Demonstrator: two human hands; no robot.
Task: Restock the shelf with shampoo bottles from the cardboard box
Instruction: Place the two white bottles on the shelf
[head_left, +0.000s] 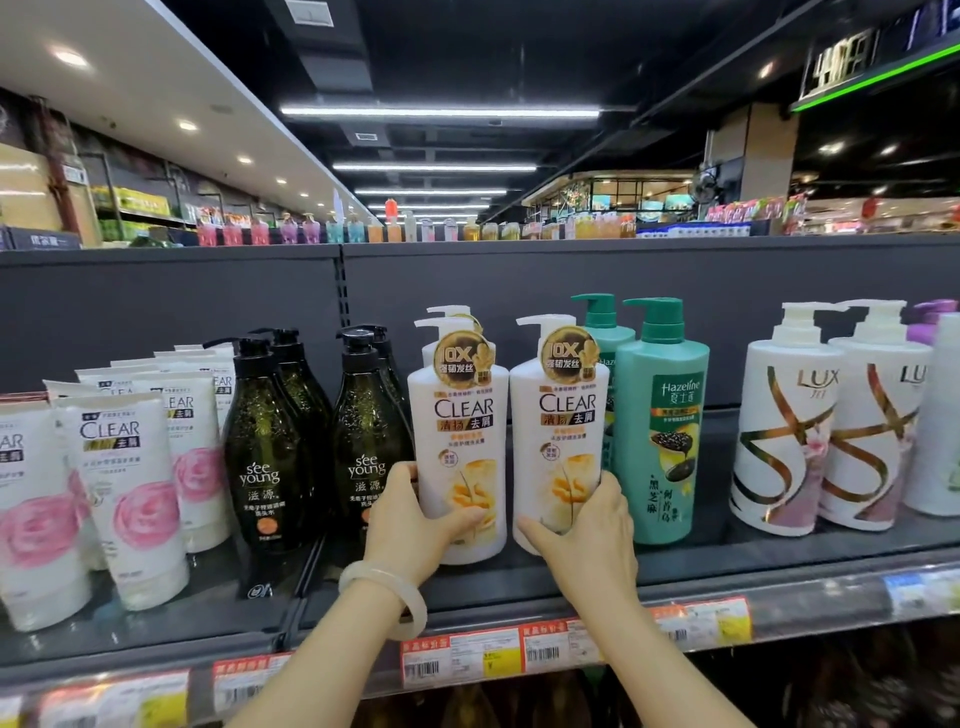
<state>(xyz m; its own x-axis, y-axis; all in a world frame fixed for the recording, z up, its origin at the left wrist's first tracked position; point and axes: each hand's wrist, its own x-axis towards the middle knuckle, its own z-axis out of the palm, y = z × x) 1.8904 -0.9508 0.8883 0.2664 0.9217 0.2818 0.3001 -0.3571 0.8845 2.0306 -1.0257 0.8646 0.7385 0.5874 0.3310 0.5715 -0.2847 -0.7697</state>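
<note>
Two white CLEAR pump bottles stand upright side by side on the dark shelf (727, 566). My left hand (410, 525) grips the lower part of the left CLEAR bottle (462, 431), thumb across its front. My right hand (592, 530) grips the base of the right CLEAR bottle (563, 421). Another white CLEAR bottle stands behind the left one. A pale bangle sits on my left wrist. The cardboard box is out of view.
Black See Young bottles (270, 447) stand just left of my left hand, white CLEAR tubes (130, 483) further left. Green Hazeline bottles (665, 431) touch the right side, white LUX bottles (784, 431) beyond. Price tags (467, 657) line the shelf edge.
</note>
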